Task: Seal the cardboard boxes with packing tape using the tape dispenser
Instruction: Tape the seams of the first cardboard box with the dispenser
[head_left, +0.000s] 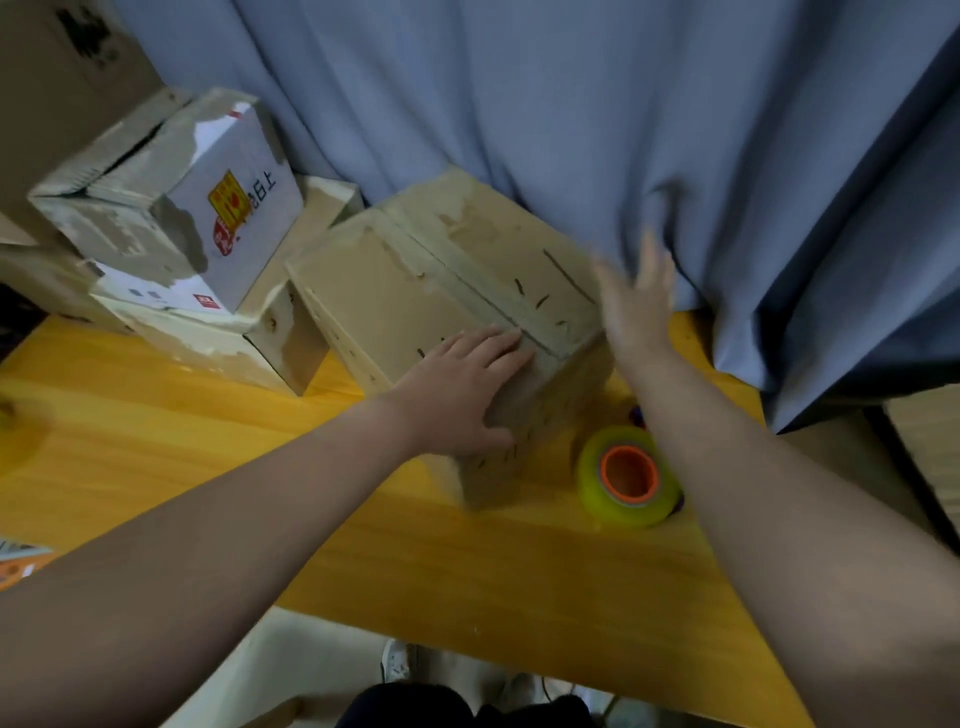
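On the yellow wooden worktop (156, 441) the brown cardboard box (415, 280) stands at the centre with its flaps closed, so its contents are hidden. A strip of clear tape runs along its top seam, and the surface around it is scuffed and torn pale in patches. The left hand (457, 389) lies flat on the box's near top corner, fingers straight and together over the seam end, thumb down the near side. The right hand (636, 301) is raised just right of the box, fingers straight and spread; it is smeared by motion blur, so whether it touches the box cannot be told. Right of the box, on the worktop, sits the tape dispenser (623, 475), a round roll of yellow-green tape on an orange hub; the right forearm covers its far side, where only purple bits show. Left of the box, a white box (228, 208) with a red and yellow label rests on a second worn box (270, 332), both with peeled skins. Behind the box hangs a blue curtain (571, 104) in soft folds.
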